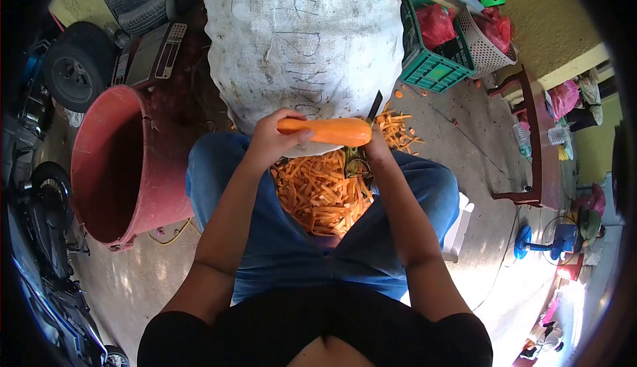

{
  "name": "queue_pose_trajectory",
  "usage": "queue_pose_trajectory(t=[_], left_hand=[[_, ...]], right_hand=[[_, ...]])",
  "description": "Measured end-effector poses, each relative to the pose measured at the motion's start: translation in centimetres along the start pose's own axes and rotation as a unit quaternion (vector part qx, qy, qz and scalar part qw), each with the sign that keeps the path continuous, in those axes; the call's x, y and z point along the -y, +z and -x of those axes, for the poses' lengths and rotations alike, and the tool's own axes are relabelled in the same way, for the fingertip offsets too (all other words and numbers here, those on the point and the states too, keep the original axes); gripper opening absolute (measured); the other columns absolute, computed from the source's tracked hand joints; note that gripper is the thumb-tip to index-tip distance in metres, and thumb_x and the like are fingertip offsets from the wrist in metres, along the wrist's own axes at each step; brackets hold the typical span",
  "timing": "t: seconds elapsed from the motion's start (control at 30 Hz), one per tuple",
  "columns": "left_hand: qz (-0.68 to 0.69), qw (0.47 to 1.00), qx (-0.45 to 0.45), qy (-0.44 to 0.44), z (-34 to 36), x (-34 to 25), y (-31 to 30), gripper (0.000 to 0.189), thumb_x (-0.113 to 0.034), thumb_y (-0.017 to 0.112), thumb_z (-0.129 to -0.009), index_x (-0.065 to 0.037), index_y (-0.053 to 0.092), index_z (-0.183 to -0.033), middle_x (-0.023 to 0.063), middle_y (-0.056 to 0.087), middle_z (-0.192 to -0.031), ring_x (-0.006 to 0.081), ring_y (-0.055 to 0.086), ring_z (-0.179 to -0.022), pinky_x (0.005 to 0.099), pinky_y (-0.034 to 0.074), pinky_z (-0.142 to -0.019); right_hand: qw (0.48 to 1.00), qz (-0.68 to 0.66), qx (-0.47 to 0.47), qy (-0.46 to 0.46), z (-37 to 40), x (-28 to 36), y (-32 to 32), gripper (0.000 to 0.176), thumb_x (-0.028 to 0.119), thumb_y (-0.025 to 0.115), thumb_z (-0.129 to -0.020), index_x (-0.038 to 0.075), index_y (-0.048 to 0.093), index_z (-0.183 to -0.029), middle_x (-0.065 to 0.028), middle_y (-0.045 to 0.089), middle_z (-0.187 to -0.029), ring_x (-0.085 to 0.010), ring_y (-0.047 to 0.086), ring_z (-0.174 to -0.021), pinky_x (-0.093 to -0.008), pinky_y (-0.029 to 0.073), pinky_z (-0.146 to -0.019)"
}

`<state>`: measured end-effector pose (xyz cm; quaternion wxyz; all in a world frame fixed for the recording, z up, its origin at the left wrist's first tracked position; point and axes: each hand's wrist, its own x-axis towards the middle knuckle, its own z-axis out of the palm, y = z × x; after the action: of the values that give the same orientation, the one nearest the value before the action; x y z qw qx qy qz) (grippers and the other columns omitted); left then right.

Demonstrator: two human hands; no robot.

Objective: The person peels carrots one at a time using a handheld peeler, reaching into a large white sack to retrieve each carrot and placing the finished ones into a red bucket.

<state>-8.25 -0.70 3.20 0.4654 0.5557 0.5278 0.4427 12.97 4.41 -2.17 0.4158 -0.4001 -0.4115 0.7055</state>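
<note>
Left hand (pixel 271 140), grip clamped on the carrot (pixel 330 131), held level above the heap of carrot peelings (pixel 318 198) between the knees. Right hand (pixel 375 153) closed on the peeler (pixel 375 107) at the carrot's end.

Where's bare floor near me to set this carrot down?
Bare concrete on the right, between right knee, green crate and wooden bench; another patch beside the left thigh, this side of the red tub. Crowded: peelings fill the gap between the knees, and the sack stands just beyond carrot and peeler.
</note>
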Motion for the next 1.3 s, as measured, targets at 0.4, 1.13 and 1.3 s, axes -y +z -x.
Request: queue_pose_trajectory(t=[0.4, 1.13, 1.3], left_hand=[[-0.074, 0.985, 0.158, -0.009, 0.2, 0.9, 3.3, 0.051, -0.013, 0.067, -0.06, -0.002, 0.046, -0.105, 0.0093, 0.057, -0.085, 0.0159, 0.054, -0.076, 0.0274, 0.042, -0.068], [0.066, 0.951, 0.251, -0.168, 0.8, -0.1, 2.2, 0.041, -0.01, 0.064, -0.06, 0.0, 0.049, -0.097, 0.0092, 0.058, -0.078, 0.016, 0.056, -0.068, 0.0284, 0.044, -0.064], [-0.197, 0.968, 0.146, 0.05, 0.9, 1.2, 2.3, 0.037, -0.014, 0.064, -0.062, 0.001, 0.049, -0.093, 0.0089, 0.056, -0.071, 0.0166, 0.055, -0.061, 0.0287, 0.044, -0.059]], right_hand=[[0.904, 0.382, -0.072, -0.178, 1.7, 2.0, 2.6, 0.014, 0.015, 0.052, -0.076, 0.003, 0.054, -0.084, -0.0141, 0.055, -0.061, -0.0263, 0.053, -0.053, -0.0334, 0.041, -0.05], [0.822, 0.541, -0.01, -0.18, 2.6, 3.2, 3.0, 0.018, 0.015, 0.054, -0.067, 0.003, 0.051, -0.08, -0.02, 0.054, -0.064, -0.0375, 0.053, -0.064, -0.0427, 0.042, -0.057], [0.792, 0.594, -0.018, -0.14, 2.2, 1.3, 2.2, 0.019, 0.016, 0.053, -0.067, 0.001, 0.053, -0.079, -0.0211, 0.054, -0.065, -0.0384, 0.053, -0.064, -0.0427, 0.042, -0.058]])
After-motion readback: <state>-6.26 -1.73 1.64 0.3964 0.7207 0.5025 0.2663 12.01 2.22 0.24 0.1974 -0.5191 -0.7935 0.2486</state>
